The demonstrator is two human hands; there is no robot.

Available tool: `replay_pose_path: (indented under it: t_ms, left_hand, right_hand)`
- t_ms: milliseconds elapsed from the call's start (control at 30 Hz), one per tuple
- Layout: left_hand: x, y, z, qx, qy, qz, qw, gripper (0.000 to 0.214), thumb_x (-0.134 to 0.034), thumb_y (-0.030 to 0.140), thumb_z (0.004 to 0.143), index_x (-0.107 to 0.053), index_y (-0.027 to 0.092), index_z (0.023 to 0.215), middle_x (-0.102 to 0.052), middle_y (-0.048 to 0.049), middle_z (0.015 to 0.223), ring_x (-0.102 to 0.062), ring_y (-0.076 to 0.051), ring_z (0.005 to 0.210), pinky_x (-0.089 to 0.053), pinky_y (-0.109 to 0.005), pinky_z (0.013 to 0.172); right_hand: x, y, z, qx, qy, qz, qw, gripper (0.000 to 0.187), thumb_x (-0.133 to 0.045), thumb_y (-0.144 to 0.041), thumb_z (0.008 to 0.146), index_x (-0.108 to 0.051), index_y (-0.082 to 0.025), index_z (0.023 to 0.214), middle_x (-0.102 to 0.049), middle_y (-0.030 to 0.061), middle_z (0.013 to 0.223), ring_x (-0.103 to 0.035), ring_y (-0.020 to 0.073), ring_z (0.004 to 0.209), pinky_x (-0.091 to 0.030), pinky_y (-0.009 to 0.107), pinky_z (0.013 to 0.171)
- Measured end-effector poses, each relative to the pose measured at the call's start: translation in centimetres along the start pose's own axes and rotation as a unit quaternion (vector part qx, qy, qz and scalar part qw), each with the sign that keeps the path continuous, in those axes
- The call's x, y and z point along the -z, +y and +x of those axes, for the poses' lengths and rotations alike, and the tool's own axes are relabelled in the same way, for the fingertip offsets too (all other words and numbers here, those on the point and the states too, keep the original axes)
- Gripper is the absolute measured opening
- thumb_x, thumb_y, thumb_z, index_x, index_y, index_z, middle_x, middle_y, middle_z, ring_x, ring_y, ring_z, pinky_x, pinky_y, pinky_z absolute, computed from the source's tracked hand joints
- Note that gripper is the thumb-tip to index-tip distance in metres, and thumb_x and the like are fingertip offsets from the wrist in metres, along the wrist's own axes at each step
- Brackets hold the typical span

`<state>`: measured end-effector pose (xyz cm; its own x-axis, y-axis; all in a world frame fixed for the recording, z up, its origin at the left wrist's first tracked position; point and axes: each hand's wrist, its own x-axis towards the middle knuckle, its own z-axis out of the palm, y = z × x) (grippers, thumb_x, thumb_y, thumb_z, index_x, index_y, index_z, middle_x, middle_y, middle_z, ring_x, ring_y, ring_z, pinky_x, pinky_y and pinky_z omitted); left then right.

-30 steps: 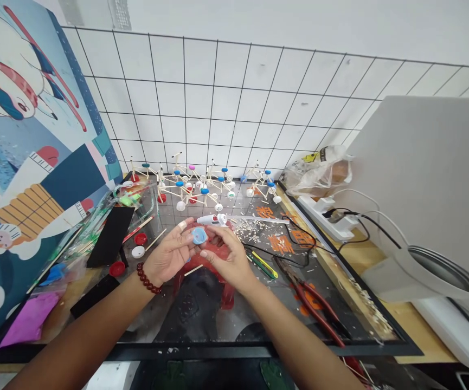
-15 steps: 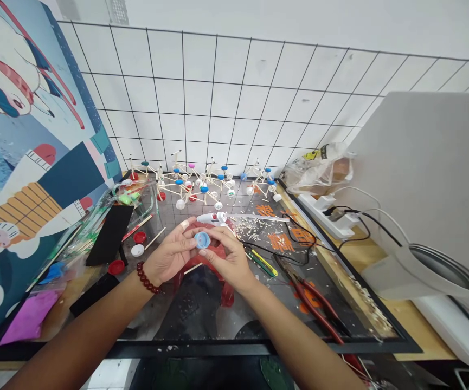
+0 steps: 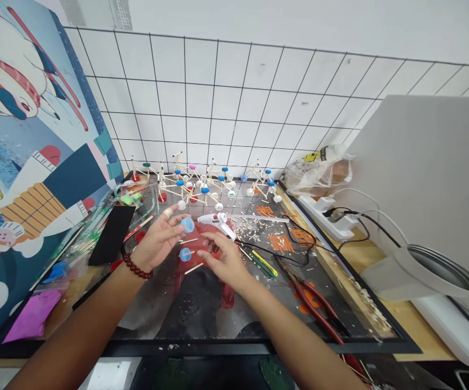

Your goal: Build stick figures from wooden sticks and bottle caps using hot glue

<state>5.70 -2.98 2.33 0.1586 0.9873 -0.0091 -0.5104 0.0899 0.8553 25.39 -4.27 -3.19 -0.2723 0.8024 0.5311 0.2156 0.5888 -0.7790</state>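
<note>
Between the thumb and fingers of my left hand (image 3: 159,238) is a light blue bottle cap (image 3: 187,225), raised above the table. My right hand (image 3: 224,259) is just right of it, thumb and fingers apart, with nothing visible in them. A second blue bottle cap (image 3: 185,254) lies below the held one, with a short wooden stick across it that ends close to my right thumb. Another thin stick (image 3: 194,268) lies nearer to me. Just beyond my hands rests a white glue gun (image 3: 219,221), its grip partly behind my right fingers.
Stick-and-cap figures (image 3: 204,187) stand along the tiled wall. Red-handled pliers (image 3: 317,300) and a green-yellow cutter (image 3: 263,264) lie to the right, near a black cord and wood scraps. A power strip (image 3: 327,216) sits farther right. A black strip (image 3: 112,235) lies left.
My hands have separated; the left, with the blue cap, moved up and left, and the right let go of it. The second blue cap and its stick now show below.
</note>
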Motion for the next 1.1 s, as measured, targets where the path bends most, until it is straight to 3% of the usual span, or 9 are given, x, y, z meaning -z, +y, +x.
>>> replay_pose_path:
  t_ms: [100, 233, 533, 667, 733, 800, 867, 967, 1100]
  left_hand:
    - [-0.3, -1.0, -0.2, 0.054, -0.027, -0.02, 0.998, 0.062, -0.078, 0.012, 0.072, -0.05, 0.021, 0.127, -0.067, -0.0074, 0.114, -0.067, -0.018, 0.095, -0.055, -0.03, 0.081]
    - [-0.5, -1.7, -0.4, 0.076, -0.066, -0.025, 0.995, 0.062, -0.078, 0.011, 0.074, -0.049, 0.021, 0.129, -0.069, -0.0073, 0.113, -0.068, -0.018, 0.094, -0.056, -0.029, 0.079]
    - [-1.2, -2.7, -0.8, 0.091, -0.108, -0.044, 0.989, 0.055, -0.076, 0.012, 0.076, -0.053, 0.02, 0.126, -0.068, -0.0076, 0.118, -0.067, -0.015, 0.097, -0.054, -0.023, 0.078]
    - [-0.6, -1.0, -0.5, 0.015, -0.071, 0.1, 0.992, 0.066, -0.077, 0.023, 0.077, -0.046, 0.024, 0.135, -0.065, -0.0087, 0.12, -0.066, -0.02, 0.101, -0.053, -0.032, 0.085]
    - [0.1, 0.4, -0.3, -0.065, -0.039, 0.245, 0.967, 0.077, -0.079, 0.025, 0.074, -0.041, 0.025, 0.141, -0.064, -0.0085, 0.12, -0.064, -0.022, 0.105, -0.05, -0.037, 0.093]
    - [1.0, 1.5, -0.3, -0.111, -0.054, 0.401, 0.908, 0.086, -0.082, 0.027, 0.069, -0.041, 0.025, 0.144, -0.063, -0.0092, 0.122, -0.06, -0.026, 0.113, -0.045, -0.041, 0.101]
    - [1.8, 1.9, -0.3, -0.106, -0.102, 0.516, 0.844, 0.092, -0.083, 0.028, 0.065, -0.04, 0.026, 0.146, -0.063, -0.0098, 0.126, -0.058, -0.029, 0.119, -0.043, -0.042, 0.103]
    - [2.8, 1.0, -0.2, -0.077, -0.149, 0.604, 0.779, 0.096, -0.083, 0.022, 0.058, -0.042, 0.025, 0.144, -0.067, -0.0101, 0.122, -0.061, -0.033, 0.115, -0.046, -0.041, 0.096]
    - [3.4, -0.9, 0.0, -0.075, -0.151, 0.643, 0.747, 0.082, -0.076, 0.013, 0.057, -0.053, 0.024, 0.134, -0.073, -0.0075, 0.103, -0.065, -0.032, 0.102, -0.047, -0.037, 0.086]
  right_hand:
    - [0.0, -0.6, 0.1, 0.01, 0.012, 0.043, 0.999, 0.047, -0.076, -0.028, 0.081, -0.059, -0.027, 0.125, -0.063, 0.0038, 0.098, -0.058, 0.0165, 0.077, -0.051, 0.033, 0.073]
    - [0.2, -1.2, 0.2, -0.005, 0.041, 0.083, 0.996, 0.055, -0.08, -0.03, 0.077, -0.058, -0.029, 0.128, -0.061, 0.0045, 0.104, -0.056, 0.017, 0.081, -0.05, 0.034, 0.076]
    - [0.4, -1.5, 0.5, -0.014, 0.066, 0.117, 0.991, 0.033, -0.078, -0.026, 0.077, -0.069, -0.027, 0.108, -0.063, 0.0043, 0.102, -0.059, 0.0184, 0.088, -0.049, 0.033, 0.077]
    - [0.6, -1.4, 0.6, -0.007, 0.08, 0.134, 0.988, 0.026, -0.076, -0.02, 0.073, -0.063, -0.023, 0.095, -0.066, 0.0054, 0.104, -0.063, 0.0215, 0.102, -0.049, 0.037, 0.091]
    - [0.7, -1.3, 0.6, -0.014, 0.081, 0.142, 0.986, 0.025, -0.073, -0.018, 0.071, -0.057, -0.022, 0.09, -0.068, 0.0059, 0.103, -0.065, 0.0218, 0.102, -0.049, 0.038, 0.093]
    - [0.8, -1.1, 0.6, -0.03, 0.074, 0.132, 0.988, 0.026, -0.072, -0.017, 0.069, -0.054, -0.022, 0.088, -0.069, 0.0057, 0.1, -0.067, 0.021, 0.095, -0.051, 0.037, 0.089]
    - [0.9, -1.0, 0.5, -0.045, 0.062, 0.104, 0.992, 0.026, -0.07, -0.017, 0.068, -0.054, -0.022, 0.088, -0.069, 0.0053, 0.096, -0.067, 0.0205, 0.089, -0.052, 0.036, 0.084]
    - [0.9, -1.1, 0.4, -0.049, 0.043, 0.052, 0.997, 0.026, -0.068, -0.016, 0.066, -0.054, -0.022, 0.086, -0.069, 0.0058, 0.095, -0.067, 0.0214, 0.089, -0.052, 0.037, 0.083]
    - [0.9, -1.3, 0.4, -0.039, 0.014, 0.027, 0.999, 0.028, -0.065, -0.014, 0.062, -0.05, -0.022, 0.084, -0.07, 0.0067, 0.1, -0.067, 0.0217, 0.091, -0.05, 0.036, 0.084]
